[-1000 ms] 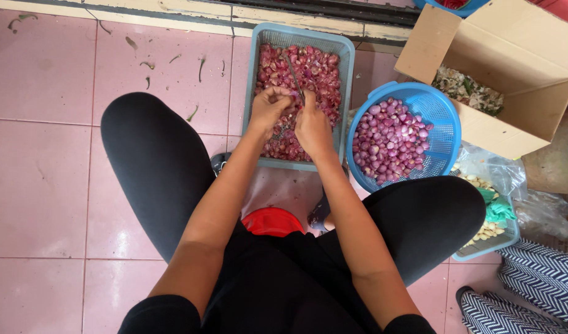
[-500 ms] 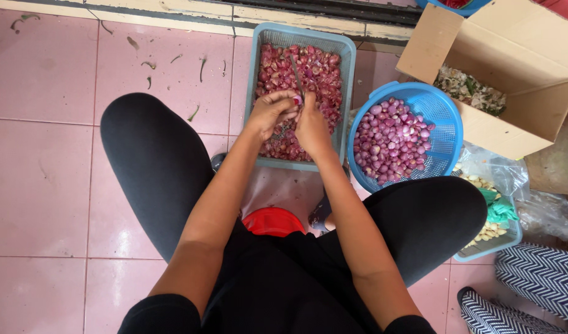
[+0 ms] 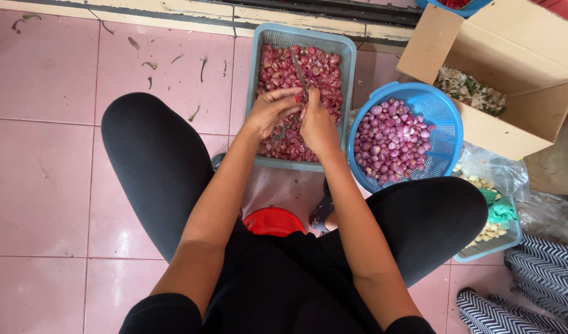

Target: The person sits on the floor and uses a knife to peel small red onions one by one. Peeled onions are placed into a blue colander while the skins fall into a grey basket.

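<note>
1. My right hand [image 3: 318, 124] is closed around a thin dark-bladed knife [image 3: 300, 74]; my left hand [image 3: 270, 111] pinches a small purple shallot [image 3: 298, 99], mostly hidden.
2. Both hover over the rectangular blue plastic basket [image 3: 254, 68] of unpeeled shallots.
3. The round blue basket of peeled shallots [image 3: 441, 133] sits just right.
4. Risk, as I judge it: the blade is near my left fingertips; a slip could nick them.

Both hands [image 3: 296, 114] w/ knife [image 3: 299, 73] — over shallot tray [image 3: 254, 74]

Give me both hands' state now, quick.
Left hand: closed on something small; cannot tell what.
Right hand: closed on a thin dark knife.
</note>
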`<control>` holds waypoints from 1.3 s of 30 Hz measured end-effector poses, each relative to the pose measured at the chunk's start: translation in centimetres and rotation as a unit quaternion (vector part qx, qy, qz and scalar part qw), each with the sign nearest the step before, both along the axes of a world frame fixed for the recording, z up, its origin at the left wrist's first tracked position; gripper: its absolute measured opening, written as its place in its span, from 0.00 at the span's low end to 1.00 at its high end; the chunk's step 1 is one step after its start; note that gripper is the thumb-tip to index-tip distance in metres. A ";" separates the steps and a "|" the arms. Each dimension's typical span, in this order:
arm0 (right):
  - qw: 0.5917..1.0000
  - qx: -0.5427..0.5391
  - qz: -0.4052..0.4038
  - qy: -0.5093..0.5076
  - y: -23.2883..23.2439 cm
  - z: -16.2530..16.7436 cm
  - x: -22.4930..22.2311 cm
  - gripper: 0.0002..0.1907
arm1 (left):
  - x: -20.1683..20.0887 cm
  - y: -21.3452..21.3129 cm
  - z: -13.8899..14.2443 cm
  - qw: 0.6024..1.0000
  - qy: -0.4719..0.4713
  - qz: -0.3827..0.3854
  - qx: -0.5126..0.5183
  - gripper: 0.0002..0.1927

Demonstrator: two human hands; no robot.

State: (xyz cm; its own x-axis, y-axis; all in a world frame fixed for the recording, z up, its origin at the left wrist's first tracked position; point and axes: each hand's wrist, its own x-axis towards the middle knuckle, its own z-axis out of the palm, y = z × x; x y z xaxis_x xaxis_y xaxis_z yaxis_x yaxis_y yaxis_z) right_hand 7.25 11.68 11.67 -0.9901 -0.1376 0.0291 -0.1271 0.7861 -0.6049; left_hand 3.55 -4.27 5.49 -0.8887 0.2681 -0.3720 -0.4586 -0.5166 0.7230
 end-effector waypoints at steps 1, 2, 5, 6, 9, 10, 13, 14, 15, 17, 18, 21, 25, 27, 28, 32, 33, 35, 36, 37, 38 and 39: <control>1.000 0.002 -0.002 -0.001 0.0 0.0 0.0 0.25 | 0.0 0.1 -0.1 1.000 0.007 -0.004 -0.010 0.16; 1.000 0.004 -0.004 -0.003 0.0 -0.1 0.0 0.26 | 0.0 0.1 -0.2 0.999 0.029 0.001 -0.022 0.17; 0.999 -0.033 -0.023 0.002 0.5 -0.7 -0.4 0.22 | -0.1 0.2 -0.6 0.996 0.077 0.007 -0.054 0.20; 0.999 -0.027 -0.034 -0.010 0.9 -0.8 -0.6 0.19 | -0.2 0.2 -0.7 0.995 0.084 0.003 -0.062 0.20; 0.998 -0.024 -0.059 -0.023 2.0 -1.6 -1.0 0.15 | 0.0 0.4 -1.2 0.992 0.103 -0.013 -0.078 0.18; 0.997 -0.033 -0.064 -0.010 2.3 -1.9 -1.0 0.17 | 0.2 0.5 -1.3 0.990 0.109 -0.021 -0.081 0.18; 0.993 -0.073 -0.085 -0.025 3.6 -2.4 -1.0 0.13 | 0.4 0.7 -1.6 0.990 0.112 -0.016 -0.080 0.17; 0.991 -0.090 -0.092 -0.038 3.9 -2.6 -1.0 0.11 | 0.4 0.7 -1.7 0.990 0.117 -0.019 -0.080 0.17; 0.988 -0.110 -0.098 -0.050 4.0 -2.8 -1.1 0.10 | 0.5 0.8 -1.9 0.989 0.123 -0.021 -0.079 0.18; 0.980 -0.149 -0.111 -0.073 4.2 -3.2 -1.3 0.10 | 0.7 1.2 -2.0 0.985 0.146 -0.029 -0.090 0.20; 0.983 -0.142 -0.101 -0.058 4.4 -3.5 -1.2 0.11 | 0.8 1.5 -2.1 0.981 0.163 -0.034 -0.101 0.21; 0.986 -0.141 -0.085 -0.041 4.7 -4.7 -0.6 0.10 | 1.7 2.7 -2.3 0.976 0.177 -0.048 -0.116 0.24; 0.985 -0.145 -0.087 -0.034 6.2 -5.5 -0.5 0.05 | 2.5 3.8 -2.8 0.983 0.132 -0.064 -0.112 0.22; 0.989 -0.111 -0.080 -0.057 7.1 -5.3 -0.3 0.06 | 2.5 4.0 -3.2 0.991 0.061 -0.087 -0.082 0.20; 0.989 -0.088 -0.076 -0.097 7.7 -5.0 -0.2 0.07 | 2.6 4.0 -3.5 0.993 0.025 -0.098 -0.067 0.19; 0.955 -0.125 0.006 -0.270 8.2 -4.5 1.0 0.16 | 4.0 4.9 -5.1 0.986 -0.073 -0.113 -0.099 0.16; 0.960 -0.120 0.018 -0.252 8.0 -4.6 1.4 0.17 | 4.3 5.3 -5.4 0.986 -0.093 -0.113 -0.078 0.14; 0.970 -0.112 0.039 -0.212 7.7 -5.1 2.1 0.20 | 4.8 5.6 -6.1 0.984 -0.127 -0.113 -0.045 0.13; 0.979 -0.097 0.031 -0.175 7.7 -5.5 2.4 0.18 | 4.9 5.8 -6.4 0.983 -0.140 -0.113 -0.031 0.13; 0.987 -0.084 0.024 -0.138 7.6 -5.9 2.6 0.15 | 5.0 5.9 -6.6 0.981 -0.154 -0.112 -0.019 0.14; 0.992 -0.070 0.017 -0.101 7.5 -6.2 2.8 0.13 | 5.0 5.9 -6.7 0.982 -0.153 -0.113 -0.010 0.14; 0.993 -0.071 0.032 -0.084 7.6 -6.5 2.9 0.13 | 5.1 5.8 -6.7 0.982 -0.153 -0.114 -0.002 0.15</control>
